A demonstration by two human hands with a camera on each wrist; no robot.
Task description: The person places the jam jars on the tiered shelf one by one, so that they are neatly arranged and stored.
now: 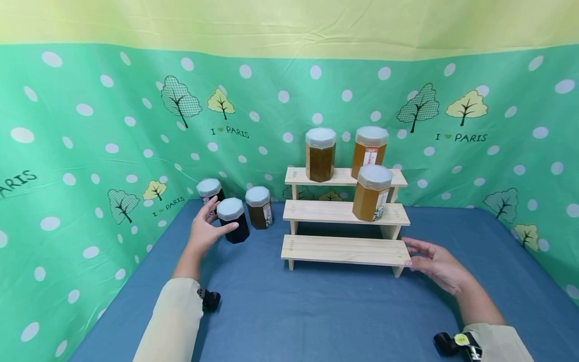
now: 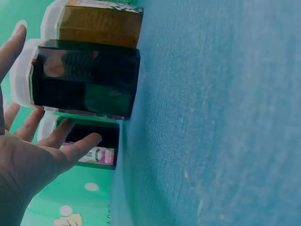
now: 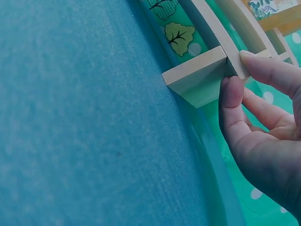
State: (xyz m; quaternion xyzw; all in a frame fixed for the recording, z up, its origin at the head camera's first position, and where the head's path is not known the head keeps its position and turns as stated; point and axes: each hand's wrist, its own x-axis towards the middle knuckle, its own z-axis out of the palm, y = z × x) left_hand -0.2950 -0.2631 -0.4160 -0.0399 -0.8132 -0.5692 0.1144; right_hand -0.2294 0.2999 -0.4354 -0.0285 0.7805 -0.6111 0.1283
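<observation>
Nearest are a person's two pale sleeves (image 1: 171, 322), each with a small black camera (image 1: 211, 300) at the wrist, reaching over a blue table (image 1: 316, 317). The right hand (image 1: 439, 264) pinches the right end of the bottom step (image 1: 344, 250) of a three-step wooden stand (image 1: 321, 211) between thumb and fingers. To the left, the left hand (image 1: 205, 232) has its fingers spread and loose, not closed on anything; a dark jar (image 1: 236, 231) with a white lid stands upright on the table between its thumb and fingers. Whether they touch it, I cannot tell. Just behind stand a brown jar (image 1: 259, 215) on the right and a second dark jar (image 1: 209, 188), partly hidden, on the left. An amber jar (image 1: 367, 202) stands on the middle step, right side. Two more jars (image 1: 320, 163) stand on the top step. Farthest is a green, polka-dotted backdrop (image 1: 289, 115) with printed trees.
</observation>
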